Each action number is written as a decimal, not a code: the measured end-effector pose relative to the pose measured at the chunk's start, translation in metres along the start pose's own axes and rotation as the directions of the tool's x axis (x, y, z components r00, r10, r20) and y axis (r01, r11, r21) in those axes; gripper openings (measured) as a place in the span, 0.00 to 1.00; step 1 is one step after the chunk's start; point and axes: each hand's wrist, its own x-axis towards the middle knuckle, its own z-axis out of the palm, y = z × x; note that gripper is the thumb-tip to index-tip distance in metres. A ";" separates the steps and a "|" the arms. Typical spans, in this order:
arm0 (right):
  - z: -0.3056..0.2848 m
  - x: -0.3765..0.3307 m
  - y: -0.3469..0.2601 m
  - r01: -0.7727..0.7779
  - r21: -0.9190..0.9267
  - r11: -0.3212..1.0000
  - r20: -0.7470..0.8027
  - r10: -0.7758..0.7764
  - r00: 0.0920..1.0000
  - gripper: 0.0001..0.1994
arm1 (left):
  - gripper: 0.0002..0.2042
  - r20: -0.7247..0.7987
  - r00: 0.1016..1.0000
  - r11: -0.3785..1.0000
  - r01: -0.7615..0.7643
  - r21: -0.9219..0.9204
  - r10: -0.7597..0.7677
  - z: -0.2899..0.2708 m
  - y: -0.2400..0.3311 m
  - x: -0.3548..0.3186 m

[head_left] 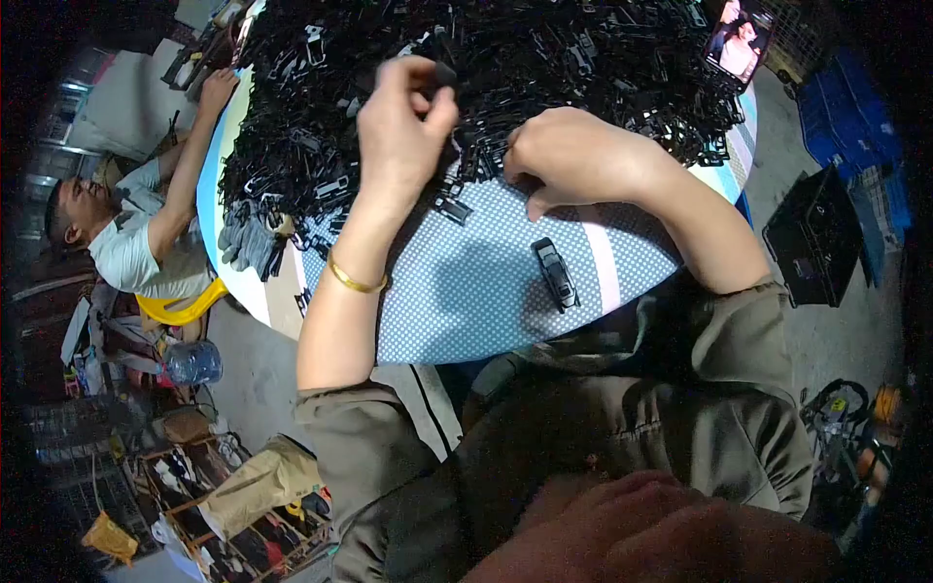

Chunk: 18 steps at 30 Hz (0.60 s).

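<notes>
Both forearms are bare from the elbow down. The left wrist carries one thin gold bangle (355,282) — plain and smooth. The garment is olive-brown cloth with short sleeves; the left sleeve (364,437) and the right sleeve (743,330) end in stitched hems — loose and creased.

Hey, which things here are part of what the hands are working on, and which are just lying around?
In the work:
left hand, pinching a small black part
right hand, on the pile of black parts
single black piece on the dotted cloth

Lying about:
grey gloves
phone
black crate
water bottle
</notes>
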 end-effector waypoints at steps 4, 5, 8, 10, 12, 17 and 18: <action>0.010 0.005 0.003 -0.011 -0.044 0.999 -0.165 0.004 0.986 0.06 | 0.14 -0.027 0.983 0.860 0.147 -0.488 -0.183 -0.014 0.007 0.000; 0.011 0.005 0.004 -0.021 -0.047 0.999 -0.232 0.010 0.973 0.04 | 0.13 0.039 0.970 0.777 0.217 -0.591 -0.242 -0.015 0.008 -0.003; 0.000 0.006 0.007 0.102 0.185 0.977 -0.386 -0.024 0.922 0.09 | 0.11 0.190 0.917 0.693 0.391 -0.605 -0.351 -0.025 0.013 -0.008; -0.003 0.009 0.010 0.213 0.278 0.937 -0.578 -0.014 0.816 0.15 | 0.12 0.248 0.888 0.593 0.446 -0.670 -0.388 -0.023 0.014 -0.010; -0.006 0.012 0.013 0.206 0.453 0.867 -0.581 0.113 0.806 0.15 | 0.13 0.285 0.867 0.547 0.482 -0.684 -0.408 -0.020 0.015 -0.012; -0.006 0.018 0.025 0.296 0.703 0.647 -0.568 0.259 0.781 0.14 | 0.15 0.385 0.826 0.350 0.534 -0.770 -0.412 -0.008 0.015 -0.018; -0.006 0.017 0.025 0.289 0.711 0.641 -0.565 0.276 0.778 0.13 | 0.15 0.431 0.809 0.265 0.552 -0.791 -0.400 -0.007 0.017 -0.017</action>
